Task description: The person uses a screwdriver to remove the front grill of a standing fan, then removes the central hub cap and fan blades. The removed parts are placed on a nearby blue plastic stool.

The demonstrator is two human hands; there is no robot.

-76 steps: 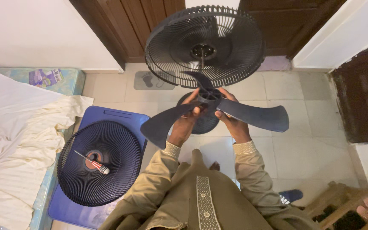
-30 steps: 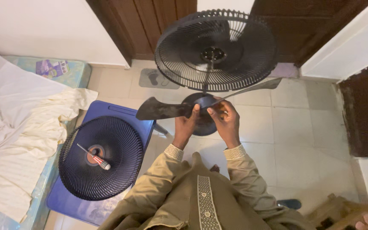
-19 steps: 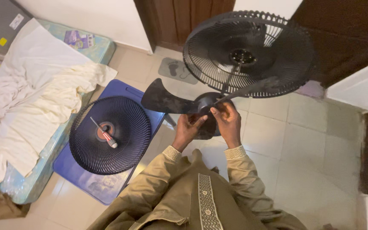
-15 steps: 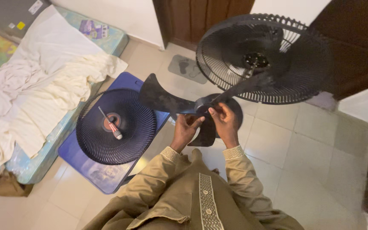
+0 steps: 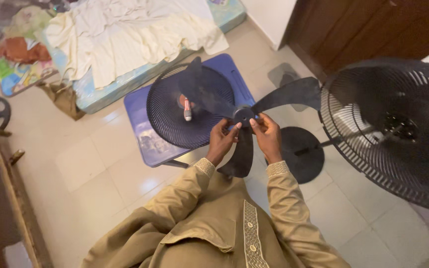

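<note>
Pale floor tiles [image 5: 100,168] fill the background. At frame centre, a dark three-bladed plastic fan propeller [image 5: 242,116] is pinched at its hub between left hand [image 5: 222,141] and right hand [image 5: 268,138]; one blade points down toward the body.

The blade [image 5: 284,94] is looking like dark matt plastic, dusty and dull along its wings. The loose grille [image 5: 175,119] is showing fine black ribs with a faint sheen, and the stool [image 5: 142,134] under it is shining as glossy blue plastic. The floor [image 5: 90,173] tiles are gleaming, smooth and glazed. The sheet [image 5: 125,39] is lying as soft, crumpled cream cloth. The door [image 5: 353,30] is showing brown grained wood.
</note>
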